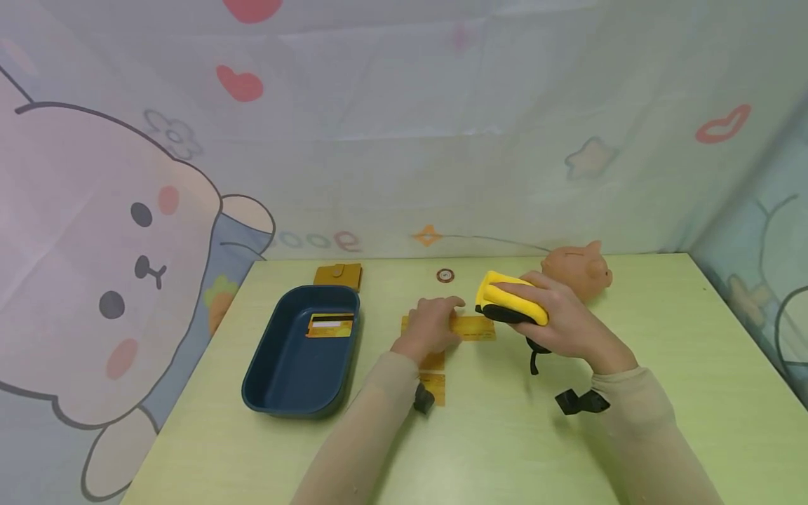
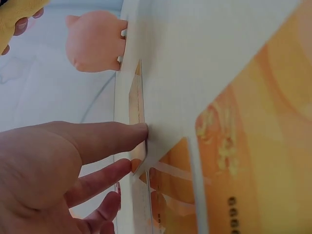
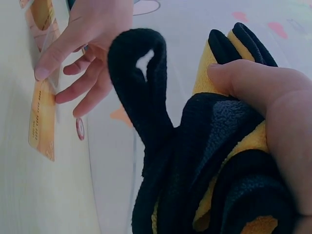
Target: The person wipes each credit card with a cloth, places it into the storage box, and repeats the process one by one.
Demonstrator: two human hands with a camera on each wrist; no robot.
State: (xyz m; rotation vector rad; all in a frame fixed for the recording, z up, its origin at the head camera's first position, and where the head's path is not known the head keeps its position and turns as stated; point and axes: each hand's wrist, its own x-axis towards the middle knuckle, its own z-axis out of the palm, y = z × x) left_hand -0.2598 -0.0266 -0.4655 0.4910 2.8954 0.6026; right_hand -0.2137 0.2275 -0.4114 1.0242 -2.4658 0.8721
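My left hand is over a row of gold bank cards. Its thumb and index finger grip one gold bank card by opposite edges, flat on the table. More gold cards lie under and in front of that wrist; the hand partly hides them. To the right, my right hand holds a folded yellow cloth above the table. Dark trim and a black hanging loop show on the cloth in the right wrist view, where my thumb presses across its folds.
A dark blue tray stands at left, with a striped-back card inside. Behind it lies a mustard wallet. A round red-and-white chip is near the back edge, and a pink piggy bank stands behind my right hand.
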